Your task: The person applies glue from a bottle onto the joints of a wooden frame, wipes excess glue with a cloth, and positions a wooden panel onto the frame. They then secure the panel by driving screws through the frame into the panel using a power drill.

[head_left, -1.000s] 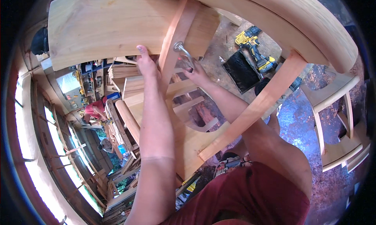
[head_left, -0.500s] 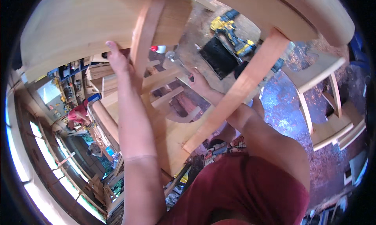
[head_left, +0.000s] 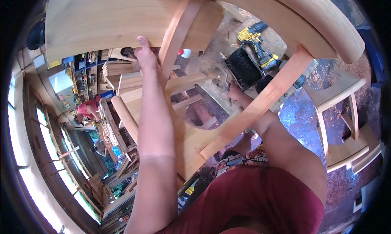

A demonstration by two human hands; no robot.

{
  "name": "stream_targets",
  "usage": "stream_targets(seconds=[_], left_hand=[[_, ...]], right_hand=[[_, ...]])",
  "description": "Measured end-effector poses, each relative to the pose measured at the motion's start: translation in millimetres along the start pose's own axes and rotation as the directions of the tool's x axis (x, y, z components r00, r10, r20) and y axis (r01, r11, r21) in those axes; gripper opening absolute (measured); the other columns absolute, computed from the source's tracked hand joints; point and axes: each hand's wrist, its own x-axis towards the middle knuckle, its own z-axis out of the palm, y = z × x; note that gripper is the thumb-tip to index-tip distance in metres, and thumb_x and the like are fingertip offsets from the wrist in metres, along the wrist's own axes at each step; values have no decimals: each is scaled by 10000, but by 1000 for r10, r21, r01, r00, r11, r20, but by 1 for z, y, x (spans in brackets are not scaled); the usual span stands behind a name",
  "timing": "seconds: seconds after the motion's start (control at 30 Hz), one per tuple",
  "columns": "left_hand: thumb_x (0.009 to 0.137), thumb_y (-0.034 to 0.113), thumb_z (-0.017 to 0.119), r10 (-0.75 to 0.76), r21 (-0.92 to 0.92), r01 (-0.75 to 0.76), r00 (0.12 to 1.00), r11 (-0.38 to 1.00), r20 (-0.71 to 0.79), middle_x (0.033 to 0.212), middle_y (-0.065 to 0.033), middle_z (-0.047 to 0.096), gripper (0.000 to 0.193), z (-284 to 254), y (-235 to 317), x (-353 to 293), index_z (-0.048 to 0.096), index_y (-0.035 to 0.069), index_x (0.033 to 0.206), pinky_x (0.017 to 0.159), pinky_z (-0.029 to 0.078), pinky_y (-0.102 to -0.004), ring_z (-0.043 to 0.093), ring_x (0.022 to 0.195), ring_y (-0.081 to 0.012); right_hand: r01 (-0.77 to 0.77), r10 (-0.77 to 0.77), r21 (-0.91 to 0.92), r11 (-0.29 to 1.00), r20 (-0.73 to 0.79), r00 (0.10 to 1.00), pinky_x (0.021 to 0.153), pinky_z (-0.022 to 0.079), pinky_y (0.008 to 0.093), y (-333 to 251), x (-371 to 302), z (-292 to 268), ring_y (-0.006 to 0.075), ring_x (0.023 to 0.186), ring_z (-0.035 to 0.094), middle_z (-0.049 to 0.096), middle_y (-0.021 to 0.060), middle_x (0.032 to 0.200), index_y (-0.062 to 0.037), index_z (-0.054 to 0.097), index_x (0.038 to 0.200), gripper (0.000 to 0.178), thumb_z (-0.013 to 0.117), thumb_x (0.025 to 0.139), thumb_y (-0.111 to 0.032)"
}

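A pale wooden piece of furniture, likely a stool or chair, fills the upper middle, with a broad panel (head_left: 106, 20), cross slats and a rounded rail (head_left: 321, 18). My left hand (head_left: 146, 57) grips the panel's lower edge beside a slat (head_left: 179, 28); its thumb lies on the face and its other fingers are hidden behind. Beyond the long slat (head_left: 260, 99), my right hand (head_left: 236, 94) is closed around a slim metallic tool (head_left: 224, 74), whose kind I cannot make out. The tool is beside a black open tray (head_left: 243, 69).
Yellow-and-black cordless drills (head_left: 258, 44) lie behind the tray, and a small red-and-white container (head_left: 184, 52) is left of it. Similar wooden pieces (head_left: 342, 95) stand on the floor at right. A person in red (head_left: 87, 108) bends over a cluttered bench at far left.
My right hand has shifted right, and the tool has swung from pointing left to beside the black tray. My left hand keeps its grip on the panel. The whole view has shifted slightly.
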Motion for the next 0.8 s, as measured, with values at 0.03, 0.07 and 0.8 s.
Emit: stream_targets(seconds=[0.03, 0.07, 0.8], left_hand=[[888, 588, 472, -4, -15, 5, 1000, 1000, 21, 1111, -158, 600, 718, 4, -1, 1, 480, -63, 1191, 823, 522, -408, 621, 962, -272], [890, 583, 472, -9, -25, 10, 999, 1000, 34, 1124, -158, 593, 717, 2, -2, 1, 470, -64, 1200, 822, 524, -408, 621, 964, -274], [897, 627, 419, 126, 127, -121, 991, 985, -35, 964, -192, 619, 780, -26, -26, 36, 529, -137, 1017, 748, 509, -355, 618, 888, -261]], right_hand=[[-84, 85, -34, 996, 29, 996, 793, 492, 423, 10, 3, -2, 337, 926, 623, 609, 211, 1018, -30, 475, 1148, 489, 679, 721, -154], [-81, 83, -64, 995, 15, 996, 793, 492, 423, 13, 3, 1, 336, 927, 622, 609, 210, 1018, -28, 480, 1137, 472, 675, 725, -151], [-215, 453, 420, 882, -623, 638, 717, 477, 367, 121, -160, -142, 256, 768, 612, 629, 141, 782, 13, 533, 1025, 430, 751, 761, -248]])
